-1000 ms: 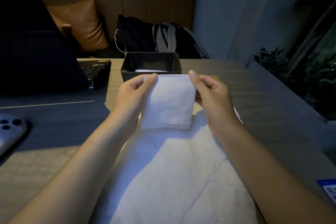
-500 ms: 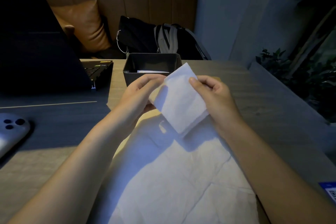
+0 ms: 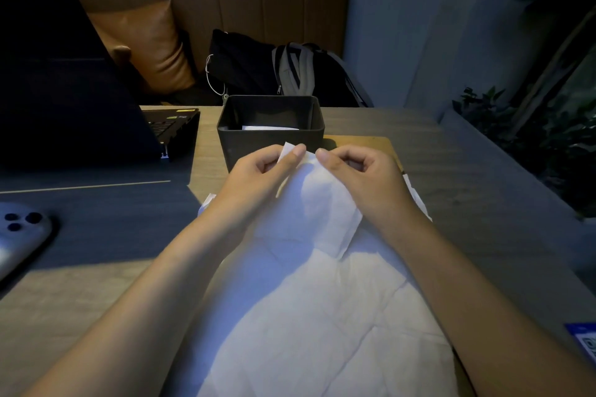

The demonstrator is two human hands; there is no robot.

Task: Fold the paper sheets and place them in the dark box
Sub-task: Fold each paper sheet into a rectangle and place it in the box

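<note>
White folded paper sheet (image 3: pixel 317 203) held up just near of the dark box (image 3: pixel 270 135), pinched at its far edge by both hands. Left hand (image 3: pixel 264 171): thumb and curled fingers clamped on the sheet's far-left corner, which pokes out above the thumb. Right hand (image 3: pixel 358 174): fingers curled, thumb tip on the far edge; it grips the sheet from the right side. Thumbs nearly meet in the middle.

The sheet hangs over a stack of unfolded sheets (image 3: pixel 322 325) lying flat on the wooden table (image 3: pixel 451 177) (creased, spreads toward the near edge between the forearms). The folded sheet's near-right corner droops onto that stack.

Box sits at the far centre of the table, open top, with a white sheet already inside (image 3: pixel 269 128) (only a sliver shows over the rim).

Left side: open laptop (image 3: pixel 80 90), phone (image 3: pixel 19 235) face down at near-left. Far: brown bench with cushion (image 3: pixel 145 42) and backpack (image 3: pixel 290 74). Blue tag (image 3: pixel 583 342) at the near-right edge, plants (image 3: pixel 532 138) at right.
</note>
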